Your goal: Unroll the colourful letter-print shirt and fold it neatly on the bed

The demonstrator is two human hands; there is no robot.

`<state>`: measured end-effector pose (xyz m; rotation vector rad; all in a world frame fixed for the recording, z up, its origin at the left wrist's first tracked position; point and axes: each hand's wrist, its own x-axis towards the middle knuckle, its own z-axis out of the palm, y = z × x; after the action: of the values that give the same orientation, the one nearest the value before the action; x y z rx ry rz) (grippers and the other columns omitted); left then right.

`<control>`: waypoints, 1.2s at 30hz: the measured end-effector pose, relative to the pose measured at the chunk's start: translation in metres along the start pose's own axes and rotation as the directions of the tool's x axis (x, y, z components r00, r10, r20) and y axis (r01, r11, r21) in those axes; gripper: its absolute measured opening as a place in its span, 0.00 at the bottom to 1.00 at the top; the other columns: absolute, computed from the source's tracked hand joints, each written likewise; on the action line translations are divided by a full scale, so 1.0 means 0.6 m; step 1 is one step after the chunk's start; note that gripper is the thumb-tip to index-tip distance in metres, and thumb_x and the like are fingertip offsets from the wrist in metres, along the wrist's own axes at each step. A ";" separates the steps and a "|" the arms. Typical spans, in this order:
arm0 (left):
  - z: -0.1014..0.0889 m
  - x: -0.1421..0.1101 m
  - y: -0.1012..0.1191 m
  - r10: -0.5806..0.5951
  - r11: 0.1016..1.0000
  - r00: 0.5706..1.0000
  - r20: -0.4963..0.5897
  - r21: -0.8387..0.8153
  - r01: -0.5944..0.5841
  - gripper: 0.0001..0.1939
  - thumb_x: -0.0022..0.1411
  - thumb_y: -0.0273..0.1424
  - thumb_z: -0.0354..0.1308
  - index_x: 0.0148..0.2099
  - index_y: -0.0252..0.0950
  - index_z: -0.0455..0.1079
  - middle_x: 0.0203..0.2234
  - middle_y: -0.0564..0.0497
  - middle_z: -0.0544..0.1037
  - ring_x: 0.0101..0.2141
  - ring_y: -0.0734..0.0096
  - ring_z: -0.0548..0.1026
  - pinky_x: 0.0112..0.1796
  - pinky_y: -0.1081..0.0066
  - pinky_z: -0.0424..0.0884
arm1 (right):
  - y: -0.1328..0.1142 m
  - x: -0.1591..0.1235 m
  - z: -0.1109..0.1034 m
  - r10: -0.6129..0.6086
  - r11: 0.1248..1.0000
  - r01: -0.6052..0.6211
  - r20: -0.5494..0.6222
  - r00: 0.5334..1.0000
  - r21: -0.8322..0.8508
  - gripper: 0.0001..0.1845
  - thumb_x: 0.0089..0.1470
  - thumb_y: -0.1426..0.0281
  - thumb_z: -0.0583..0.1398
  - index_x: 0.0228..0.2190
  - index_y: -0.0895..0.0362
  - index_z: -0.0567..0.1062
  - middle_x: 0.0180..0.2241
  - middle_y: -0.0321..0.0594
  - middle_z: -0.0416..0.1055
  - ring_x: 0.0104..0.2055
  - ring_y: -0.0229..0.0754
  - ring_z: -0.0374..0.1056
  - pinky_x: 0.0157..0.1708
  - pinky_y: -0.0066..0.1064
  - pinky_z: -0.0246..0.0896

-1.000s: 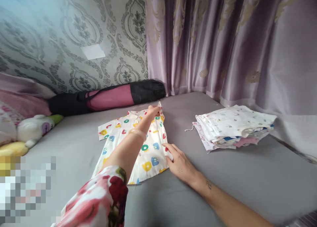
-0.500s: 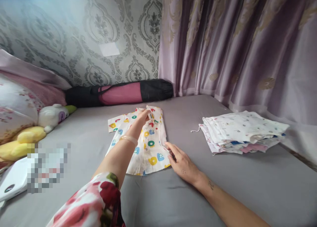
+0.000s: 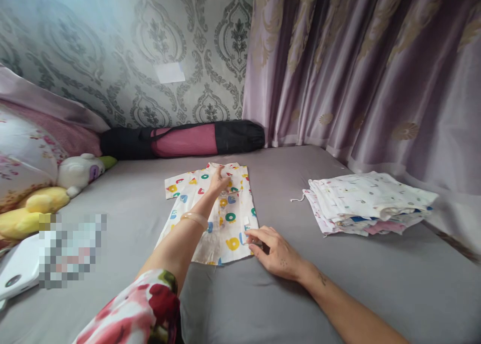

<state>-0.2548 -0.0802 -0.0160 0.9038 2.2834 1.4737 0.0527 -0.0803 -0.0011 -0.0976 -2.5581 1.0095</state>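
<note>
A white child's short-sleeved shirt (image 3: 235, 229) with colourful letter and ring prints lies flat on a grey mattress (image 3: 338, 284). My left hand (image 3: 219, 181) rests on the shirt's collar, fingers gathered, with a bangle on the wrist and a floral sleeve behind. My right hand (image 3: 274, 251) is at the shirt's lower right edge, its fingers pinching the hem beside a small white tag (image 3: 246, 223). My left forearm hides the shirt's left middle.
A stack of folded printed garments (image 3: 370, 204) sits to the right on the mattress. A rolled black and pink bag (image 3: 184, 140) lies along the wall. A pillow (image 3: 26, 156) and plush toys (image 3: 77, 174) are at left. Purple curtains (image 3: 356, 58) hang behind.
The shirt's collar, raised earlier, now lies flatter under my left hand. My right hand has moved along the hem, and the view has tilted and shifted.
</note>
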 end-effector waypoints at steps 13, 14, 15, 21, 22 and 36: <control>0.004 -0.037 -0.035 0.226 0.757 0.972 0.059 0.617 -0.213 0.30 0.65 0.43 0.50 0.65 0.35 0.55 0.60 0.37 0.62 0.60 0.48 0.60 0.58 0.53 0.57 | 0.076 0.213 0.001 0.119 0.919 -0.110 0.000 0.993 -0.379 0.23 0.66 0.70 0.47 0.59 0.60 0.65 0.62 0.48 0.59 0.65 0.44 0.52 0.63 0.42 0.46; 0.006 -0.038 -0.038 0.245 0.759 0.969 0.030 0.617 -0.211 0.30 0.65 0.42 0.50 0.65 0.33 0.55 0.61 0.35 0.60 0.61 0.48 0.59 0.58 0.54 0.57 | 0.088 0.238 0.010 0.180 0.892 -0.172 -0.020 0.983 -0.418 0.25 0.66 0.69 0.46 0.61 0.61 0.61 0.64 0.49 0.54 0.66 0.46 0.48 0.64 0.45 0.42; 0.006 -0.039 -0.039 0.261 0.763 0.965 -0.002 0.613 -0.205 0.30 0.65 0.41 0.50 0.65 0.32 0.55 0.62 0.33 0.58 0.62 0.48 0.58 0.58 0.53 0.57 | 0.100 0.261 0.019 0.231 0.865 -0.218 -0.026 0.973 -0.451 0.26 0.67 0.69 0.45 0.63 0.63 0.59 0.66 0.49 0.51 0.68 0.47 0.45 0.65 0.47 0.40; 0.009 -0.041 -0.036 0.305 0.749 0.952 0.005 0.617 -0.243 0.24 0.64 0.33 0.49 0.61 0.32 0.61 0.63 0.37 0.61 0.62 0.51 0.57 0.60 0.55 0.56 | 0.149 0.364 0.057 0.379 0.744 -0.317 -0.020 0.925 -0.588 0.30 0.68 0.65 0.42 0.66 0.63 0.52 0.68 0.48 0.42 0.70 0.47 0.36 0.66 0.49 0.32; 0.010 -0.042 -0.036 0.304 0.739 0.952 0.027 0.624 -0.254 0.24 0.64 0.32 0.48 0.61 0.33 0.61 0.63 0.39 0.61 0.62 0.52 0.57 0.60 0.56 0.55 | 0.154 0.376 0.058 0.389 0.733 -0.318 -0.012 0.921 -0.602 0.30 0.68 0.64 0.41 0.66 0.62 0.52 0.68 0.47 0.42 0.70 0.46 0.36 0.67 0.49 0.31; 0.018 -0.040 -0.035 0.266 0.744 0.962 0.064 0.621 -0.247 0.25 0.65 0.31 0.45 0.63 0.30 0.58 0.62 0.36 0.63 0.63 0.50 0.58 0.61 0.51 0.50 | 0.223 0.415 0.059 0.395 0.715 -0.287 0.030 0.918 -0.637 0.29 0.69 0.62 0.39 0.67 0.55 0.52 0.69 0.39 0.42 0.70 0.48 0.36 0.65 0.51 0.32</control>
<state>-0.2379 -0.0935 -0.0418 1.4286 2.8164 0.7762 -0.2004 0.0462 -0.0324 -0.7265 -2.9957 0.2180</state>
